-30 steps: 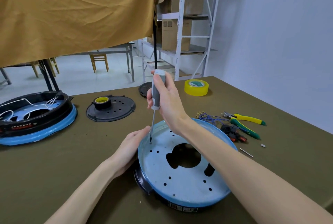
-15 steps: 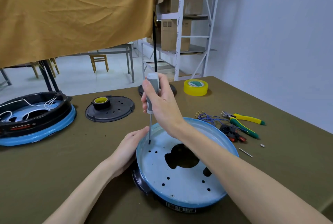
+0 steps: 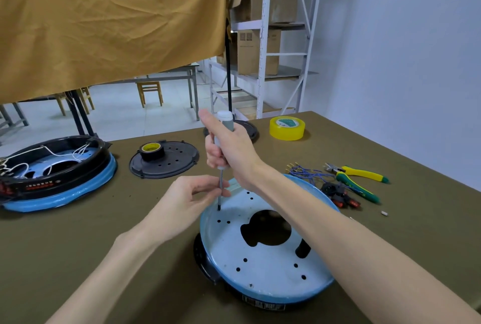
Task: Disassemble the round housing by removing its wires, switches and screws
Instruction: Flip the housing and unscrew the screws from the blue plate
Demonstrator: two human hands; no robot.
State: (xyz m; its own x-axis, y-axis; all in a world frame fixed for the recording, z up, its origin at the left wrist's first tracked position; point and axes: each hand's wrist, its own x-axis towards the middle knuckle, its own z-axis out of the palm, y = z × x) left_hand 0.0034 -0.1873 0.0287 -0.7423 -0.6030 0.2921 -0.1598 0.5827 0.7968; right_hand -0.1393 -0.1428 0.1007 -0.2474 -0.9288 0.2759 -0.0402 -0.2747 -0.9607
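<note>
Two hands at work over one round housing (image 3: 263, 269), blue-rimmed, pale plate uppermost with a large centre cut-out, lying on the olive table (image 3: 78, 245) at near centre. Right hand (image 3: 229, 146): fingers curled round the grey handle of a screwdriver (image 3: 221, 141), held upright, tip set on the plate near its far-left rim. Left hand (image 3: 187, 201): fingers loosely bent, thumb and fingertips closing on the screwdriver's shaft just above the tip; whether they truly pinch it cannot be told. Right of the housing: a bundle of blue wires (image 3: 304, 174), black switches (image 3: 341, 194) with red rockers, yellow-green pliers (image 3: 356, 177). Far side: yellow tape roll (image 3: 287, 128), black perforated disc (image 3: 166, 159) carrying a smaller tape roll (image 3: 151, 151). Far left: second housing (image 3: 54, 175) with white wires.
</note>
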